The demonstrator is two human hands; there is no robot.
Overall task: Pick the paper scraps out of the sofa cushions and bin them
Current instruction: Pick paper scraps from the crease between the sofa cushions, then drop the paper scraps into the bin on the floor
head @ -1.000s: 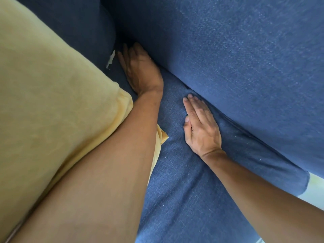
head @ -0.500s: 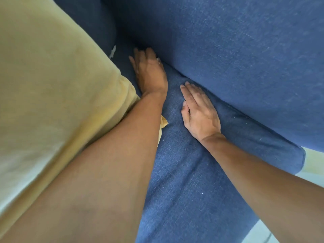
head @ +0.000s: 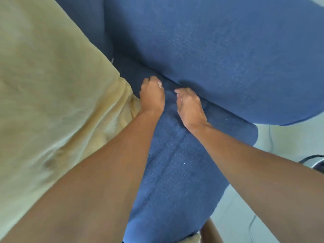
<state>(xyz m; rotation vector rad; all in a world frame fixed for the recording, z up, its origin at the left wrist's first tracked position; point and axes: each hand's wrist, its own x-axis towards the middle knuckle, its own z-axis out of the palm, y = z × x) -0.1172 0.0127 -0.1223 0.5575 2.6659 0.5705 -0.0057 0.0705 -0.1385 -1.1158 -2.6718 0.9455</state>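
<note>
My left hand [head: 152, 96] rests on the blue seat cushion [head: 175, 163] at the crease under the blue back cushion [head: 219, 55]. Its fingers are curled around a small white paper scrap [head: 159, 84] that shows at the fingertips. My right hand [head: 190, 106] lies just to its right on the same crease, fingers curled in; the inside of that fist is hidden. Another white paper scrap [head: 112, 60] sticks up beside the yellow cushion [head: 52, 88], further back in the corner.
The yellow cushion fills the left side and presses against my left forearm. The seat cushion ends at the right, with pale floor [head: 280, 141] beyond and a dark object [head: 315, 163] at the frame's right edge. No bin is in view.
My left hand has pulled back from the far corner towards me and curled from flat into a fist. My right hand has also gone from flat to curled. The view shifted.
</note>
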